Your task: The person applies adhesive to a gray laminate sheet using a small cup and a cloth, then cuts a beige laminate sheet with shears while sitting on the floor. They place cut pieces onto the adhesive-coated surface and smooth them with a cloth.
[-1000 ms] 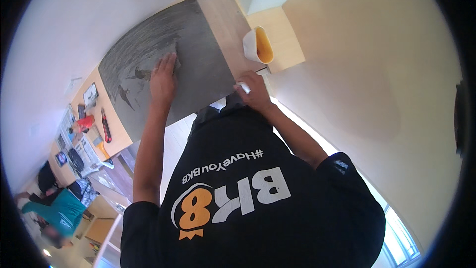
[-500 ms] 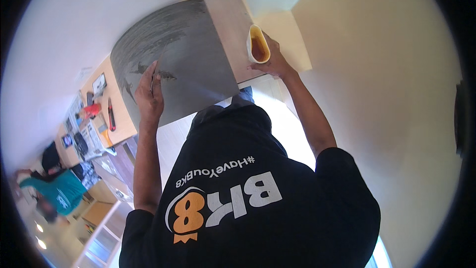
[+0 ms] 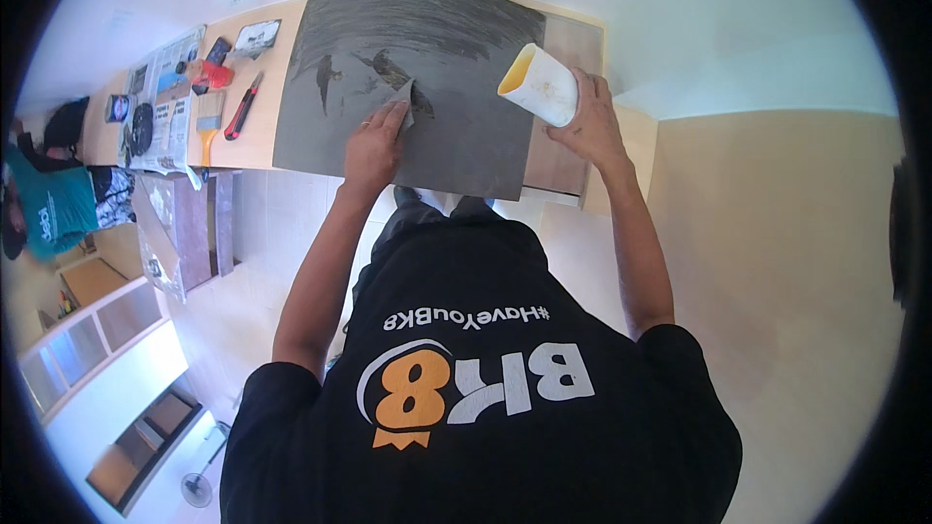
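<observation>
A dark grey sheet (image 3: 466, 150) lies on the wooden counter in front of me, with wet, dark streaks swept over its far part and a few patches near the middle. My left hand (image 3: 376, 150) pinches a thin, flat grey spreader (image 3: 407, 105) against the sheet, beside one of the dark patches. My right hand (image 3: 595, 131) is wrapped round the base of a white plastic container (image 3: 544, 85). The container is tilted left over the sheet's right part, its yellow-stained mouth facing the sheet. What is inside it is hidden now.
To the left on the counter (image 3: 260, 56) lie a red-and-black utility knife (image 3: 244, 109), a paintbrush (image 3: 208, 122), a red object (image 3: 211, 75), a phone (image 3: 219, 50) and newspaper (image 3: 165, 102). A person in a green shirt (image 3: 53, 199) is at the far left. Walls border the counter.
My right hand has tipped the container over from upright toward the sheet. The left hand keeps its hold on the spreader at the sheet. The whole view has turned and shifted.
</observation>
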A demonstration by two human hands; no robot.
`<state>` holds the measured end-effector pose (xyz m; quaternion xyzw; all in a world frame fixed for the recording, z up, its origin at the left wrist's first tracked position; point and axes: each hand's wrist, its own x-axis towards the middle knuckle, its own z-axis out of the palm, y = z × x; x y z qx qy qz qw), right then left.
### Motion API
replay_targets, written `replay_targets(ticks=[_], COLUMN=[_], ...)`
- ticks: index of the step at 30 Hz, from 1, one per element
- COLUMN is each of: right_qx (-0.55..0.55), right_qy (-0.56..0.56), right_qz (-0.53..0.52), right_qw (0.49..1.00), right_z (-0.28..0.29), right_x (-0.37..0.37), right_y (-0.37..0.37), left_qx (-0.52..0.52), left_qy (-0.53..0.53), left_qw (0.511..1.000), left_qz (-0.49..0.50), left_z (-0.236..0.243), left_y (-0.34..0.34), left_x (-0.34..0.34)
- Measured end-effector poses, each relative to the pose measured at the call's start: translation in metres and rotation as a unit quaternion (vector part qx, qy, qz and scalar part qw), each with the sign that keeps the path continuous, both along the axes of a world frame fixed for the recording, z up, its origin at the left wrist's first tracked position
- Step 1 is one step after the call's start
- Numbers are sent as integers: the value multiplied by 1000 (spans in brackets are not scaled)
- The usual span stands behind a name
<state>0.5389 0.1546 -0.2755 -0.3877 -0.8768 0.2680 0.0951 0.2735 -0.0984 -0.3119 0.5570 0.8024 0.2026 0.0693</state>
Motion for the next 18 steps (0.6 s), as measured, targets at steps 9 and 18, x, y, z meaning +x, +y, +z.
replay_targets(ticks=[9,18], right_qx=[356,496], right_qy=[-134,-223], right_qz=[128,219], right_qw=[916,810], right_z=[42,79], right_x=[-68,-109], right_y=[6,9], left_qx=[-7,4], left_qy=[-53,-36], left_qw=[999,999], left_qz=[10,-6], left_z=[-45,-51], left_y=[-8,-8], left_x=[-18,-15])
